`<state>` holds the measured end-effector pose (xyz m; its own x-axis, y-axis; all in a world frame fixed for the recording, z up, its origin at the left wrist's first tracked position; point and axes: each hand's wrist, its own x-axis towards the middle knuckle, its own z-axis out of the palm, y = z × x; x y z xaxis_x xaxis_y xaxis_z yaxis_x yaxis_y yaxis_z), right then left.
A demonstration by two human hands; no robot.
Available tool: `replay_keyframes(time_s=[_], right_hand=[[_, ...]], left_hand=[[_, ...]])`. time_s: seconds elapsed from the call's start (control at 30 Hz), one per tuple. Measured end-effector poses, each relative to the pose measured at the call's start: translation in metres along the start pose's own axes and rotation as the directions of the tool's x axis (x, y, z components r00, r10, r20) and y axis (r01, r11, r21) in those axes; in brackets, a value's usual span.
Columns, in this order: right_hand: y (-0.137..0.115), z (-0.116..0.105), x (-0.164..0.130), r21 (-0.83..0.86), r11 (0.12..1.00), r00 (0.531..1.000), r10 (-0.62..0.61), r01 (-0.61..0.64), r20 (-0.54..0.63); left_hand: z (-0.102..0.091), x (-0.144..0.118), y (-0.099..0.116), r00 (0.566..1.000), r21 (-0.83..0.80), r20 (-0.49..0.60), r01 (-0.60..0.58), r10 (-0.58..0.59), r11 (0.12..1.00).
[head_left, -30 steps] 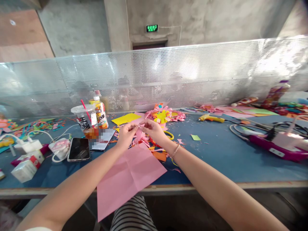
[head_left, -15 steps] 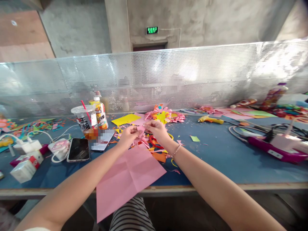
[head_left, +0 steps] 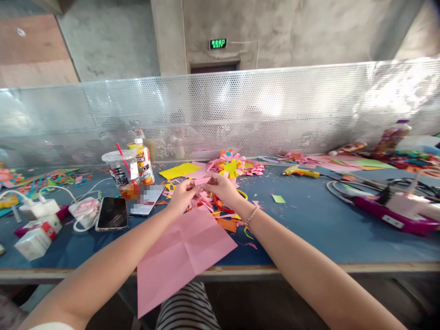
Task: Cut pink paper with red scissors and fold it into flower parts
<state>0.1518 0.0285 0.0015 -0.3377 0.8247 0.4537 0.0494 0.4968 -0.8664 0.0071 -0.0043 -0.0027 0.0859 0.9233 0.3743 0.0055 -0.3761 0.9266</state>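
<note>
A small piece of pink paper (head_left: 202, 181) is pinched between both hands over the blue table. My left hand (head_left: 184, 195) closes on its left side, thumb and fingers together. My right hand (head_left: 220, 188), with a beaded bracelet at the wrist, grips it from the right, close against the left. Below the hands lies a large creased pink sheet (head_left: 187, 254), hanging over the table's front edge. Pink, orange and yellow paper scraps (head_left: 227, 223) are heaped under the hands. Just beyond sit paper flowers (head_left: 232, 165) in pink and yellow.
To the left are a plastic cup (head_left: 120, 169) with a straw, a juice bottle (head_left: 143, 160), a phone (head_left: 112, 214) and chargers (head_left: 41, 208). A yellow glue gun (head_left: 301, 172) and a purple power strip (head_left: 388, 213) lie to the right. A perforated metal screen (head_left: 292, 110) stands behind.
My hands have drawn closer together and the small pink piece between them has turned, now showing a flat strip above the fingers. The large pink sheet stays where it was.
</note>
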Motion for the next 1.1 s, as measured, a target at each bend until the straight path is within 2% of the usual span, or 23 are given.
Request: replay_keyframes(time_s=[0.1,0.23,0.37,0.53,0.63,0.7,0.73,0.77,0.8,0.83,0.9,0.93,1.0,1.1], right_hand=[[-0.003,0.0,-0.001,-0.029,1.0,1.0,-0.003,0.004,0.021],[-0.005,0.001,-0.002,0.024,0.999,0.999,0.033,-0.033,0.027],[-0.004,0.001,-0.002,0.043,0.999,0.999,0.005,-0.007,0.042],[0.0,0.0,0.0,-0.012,1.0,0.999,0.008,-0.008,0.037],[0.002,-0.003,0.003,-0.043,0.998,0.996,-0.038,0.041,0.077],[0.001,-0.008,0.004,-0.129,0.989,0.996,-0.061,0.069,0.065],[0.0,-0.012,0.004,-0.225,0.972,0.997,-0.062,0.068,0.035],[-0.002,-0.016,0.003,-0.359,0.932,0.998,-0.055,0.05,-0.003],[-0.003,-0.021,0.002,-0.545,0.838,0.999,-0.041,0.018,-0.03],[-0.004,-0.026,0.0,-0.722,0.691,0.998,-0.016,-0.034,-0.063],[-0.005,-0.034,-0.005,-0.914,0.398,0.984,0.18,-0.081,-0.008],[-0.005,-0.037,-0.007,-0.947,0.312,0.961,0.278,-0.078,0.013],[-0.002,-0.039,-0.009,-0.972,0.226,0.932,0.361,-0.061,0.026],[0.004,-0.037,-0.008,-0.979,0.182,0.934,0.357,-0.09,-0.019]], left_hand=[[0.0,0.0,-0.001,1.0,-0.015,0.006,-0.024,0.025,1.0],[-0.001,0.001,-0.002,0.999,0.017,0.02,-0.031,0.03,0.999],[-0.001,0.001,-0.004,0.999,0.061,0.016,-0.041,0.04,0.997],[-0.002,0.003,-0.007,0.998,0.076,0.061,-0.028,0.024,0.997],[-0.002,0.003,-0.004,0.997,0.046,0.078,0.021,-0.024,0.999],[-0.001,0.002,-0.001,0.997,0.018,0.051,0.062,-0.063,0.998],[0.0,0.002,0.001,0.997,0.0,0.024,0.079,-0.079,0.997],[0.0,0.001,0.002,0.996,-0.022,-0.008,0.094,-0.094,0.995],[0.0,0.001,0.003,0.993,-0.05,-0.041,0.112,-0.114,0.992],[0.0,0.001,0.004,0.988,-0.082,-0.068,0.136,-0.142,0.987],[-0.001,0.002,0.004,0.973,-0.145,-0.092,0.197,-0.212,0.97],[-0.002,0.003,0.003,0.966,-0.17,-0.098,0.222,-0.241,0.96],[-0.004,0.005,0.001,0.959,-0.203,-0.116,0.231,-0.257,0.952],[-0.008,0.009,-0.004,0.971,-0.257,-0.13,0.162,-0.2,0.953]])
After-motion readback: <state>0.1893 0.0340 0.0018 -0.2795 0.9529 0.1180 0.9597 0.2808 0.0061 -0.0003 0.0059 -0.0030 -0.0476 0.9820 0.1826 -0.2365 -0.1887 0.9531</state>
